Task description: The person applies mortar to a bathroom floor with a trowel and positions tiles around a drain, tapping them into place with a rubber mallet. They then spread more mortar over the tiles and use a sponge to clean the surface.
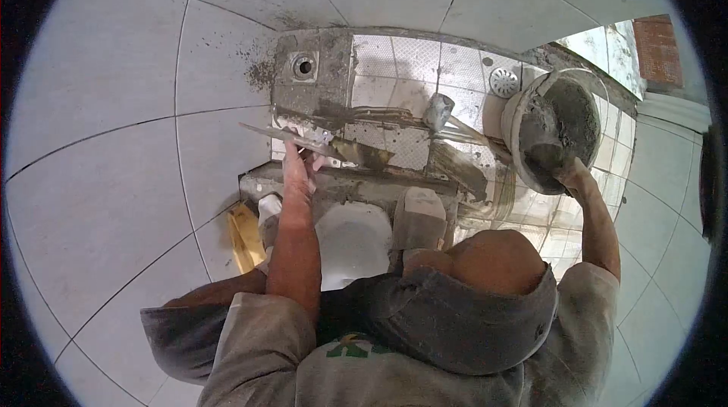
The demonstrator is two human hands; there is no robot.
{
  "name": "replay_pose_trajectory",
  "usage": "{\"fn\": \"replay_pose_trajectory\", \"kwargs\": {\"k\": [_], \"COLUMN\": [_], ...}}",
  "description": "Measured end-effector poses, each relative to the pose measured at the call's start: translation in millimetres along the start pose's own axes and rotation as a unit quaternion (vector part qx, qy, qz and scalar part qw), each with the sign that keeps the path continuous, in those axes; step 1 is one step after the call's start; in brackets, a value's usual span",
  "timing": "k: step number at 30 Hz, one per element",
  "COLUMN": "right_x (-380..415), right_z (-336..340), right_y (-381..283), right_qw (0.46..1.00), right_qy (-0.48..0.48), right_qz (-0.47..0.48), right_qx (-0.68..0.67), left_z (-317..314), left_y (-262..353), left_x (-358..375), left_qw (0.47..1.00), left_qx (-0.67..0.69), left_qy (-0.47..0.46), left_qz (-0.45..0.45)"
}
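My left hand (302,164) is closed around a thin, flat tile (334,150), which is tilted nearly edge-on to me over the floor. Grey-brown mortar shows toward its right end. On the right, my right hand (575,176) reaches over the near rim of a bucket (513,138) of grey mortar (572,107). Its fingers are wrapped round a trowel (544,155) whose dark blade lies against the mortar; the handle is hidden in the hand. Left of the bucket lies a mallet (439,112), its wooden handle slanting toward the bucket.
A square recess with a drain hole (305,67) is at the back left. A round drain cover (503,82) lies near the bucket. Small patterned floor tiles (413,66) carry mortar smears. A yellow object (246,236) stands at left, beside a white rounded surface (353,236). Tiled walls enclose the space.
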State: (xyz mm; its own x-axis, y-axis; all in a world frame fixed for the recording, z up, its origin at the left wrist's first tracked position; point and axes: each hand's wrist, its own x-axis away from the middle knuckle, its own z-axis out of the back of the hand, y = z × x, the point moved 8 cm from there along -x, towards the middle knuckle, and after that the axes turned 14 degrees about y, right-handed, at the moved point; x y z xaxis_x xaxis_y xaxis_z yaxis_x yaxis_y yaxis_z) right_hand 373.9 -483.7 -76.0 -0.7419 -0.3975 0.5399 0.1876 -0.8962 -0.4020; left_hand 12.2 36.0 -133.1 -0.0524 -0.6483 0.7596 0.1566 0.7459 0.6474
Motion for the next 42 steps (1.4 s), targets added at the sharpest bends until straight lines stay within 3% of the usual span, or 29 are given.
{"fn": "replay_pose_trajectory", "kwargs": {"k": [1,2,4,5,7,9,10,12,13,16,17,20,21,22,24,26,27,29,34,36,38,42], "right_x": [-3.0,-10.1,-8.9,-13.9,-12.7,-0.7,-7.4,39.1,36.6,12.8,14.5,45.7,49.0,57.1,58.8,80.5,83.1,97.5,87.5,61.1,19.9,-56.1], "right_z": [-6.1,-24.9,-36.5,-37.5,-42.0,-12.9,-23.3,24.2,25.0,-29.4,-24.0,-8.4,-2.5,-9.2,3.9,13.6,17.3,35.1,-0.9,-27.7,-56.2,-119.2], "right_y": [9.6,43.8,68.5,70.5,57.4,14.4,34.3,-44.6,-33.4,104.7,87.1,39.3,38.0,47.0,41.8,32.4,39.9,-5.1,-71.4,-124.2,-180.5,-278.5], "right_qw": [0.999,0.979,0.922,0.997,0.967,0.993,0.99,0.964,0.974,0.962,0.978,0.979,0.966,0.893,0.921,0.903,0.923,0.922,0.918,0.931,0.962,0.981], "right_qy": [-0.005,-0.013,-0.014,-0.032,-0.051,0.017,0.003,-0.022,-0.104,0.006,0.001,0.057,0.022,-0.014,-0.016,-0.023,0.031,0.076,0.028,-0.004,0.055,0.033], "right_qz": [0.04,-0.033,-0.109,0.003,0.11,0.019,0.101,-0.196,-0.191,0.007,0.151,0.168,-0.015,-0.198,-0.165,-0.258,-0.246,-0.211,-0.157,-0.033,0.165,0.184], "right_qx": [-0.023,-0.2,-0.371,-0.076,0.226,-0.114,-0.094,-0.18,-0.067,-0.272,-0.146,-0.098,-0.258,-0.403,-0.352,-0.343,-0.295,-0.315,-0.363,-0.362,-0.21,-0.061], "left_z": [3.9,2.6,0.3,-2.7,6.9,11.1,10.6,17.4,15.6,13.6,12.4,16.7,15.3,14.8,14.9,15.5,15.5,12.1,19.3,11.3,13.5,29.7], "left_y": [-4.3,-3.2,-4.3,-3.5,-5.4,-1.9,-3.1,-8.1,-2.9,3.2,7.7,4.0,5.0,5.2,1.5,2.1,0.4,-2.0,-19.1,-17.8,-18.6,-26.0], "left_x": [-4.5,-1.1,6.7,5.5,0.2,1.3,-0.5,-22.4,-11.5,0.5,-1.2,-6.2,-5.3,-3.9,-4.3,-11.3,-11.8,-7.1,-6.1,7.5,16.9,12.3], "left_qw": [1.0,1.0,0.999,0.999,0.997,0.996,0.996,0.998,0.995,0.993,0.994,0.993,0.994,0.994,0.994,0.996,0.996,0.997,0.998,0.998,0.998,0.994], "left_qx": [-0.012,-0.014,-0.031,-0.03,-0.067,-0.064,-0.061,-0.048,-0.075,-0.095,-0.082,-0.069,-0.067,-0.06,-0.051,-0.065,-0.062,-0.046,-0.017,-0.031,-0.021,-0.012], "left_qy": [-0.006,-0.006,0.031,0.028,0.046,0.059,0.069,0.046,0.063,0.071,0.075,0.092,0.09,0.094,0.094,0.063,0.069,0.052,0.063,0.043,0.048,0.086], "left_qz": [-0.009,-0.008,0.016,0.016,0.007,0.002,-0.004,0.016,0.015,0.003,-0.014,0.0,-0.001,0.004,0.013,-0.013,-0.013,0.017,0.025,0.041,0.045,0.06]}}
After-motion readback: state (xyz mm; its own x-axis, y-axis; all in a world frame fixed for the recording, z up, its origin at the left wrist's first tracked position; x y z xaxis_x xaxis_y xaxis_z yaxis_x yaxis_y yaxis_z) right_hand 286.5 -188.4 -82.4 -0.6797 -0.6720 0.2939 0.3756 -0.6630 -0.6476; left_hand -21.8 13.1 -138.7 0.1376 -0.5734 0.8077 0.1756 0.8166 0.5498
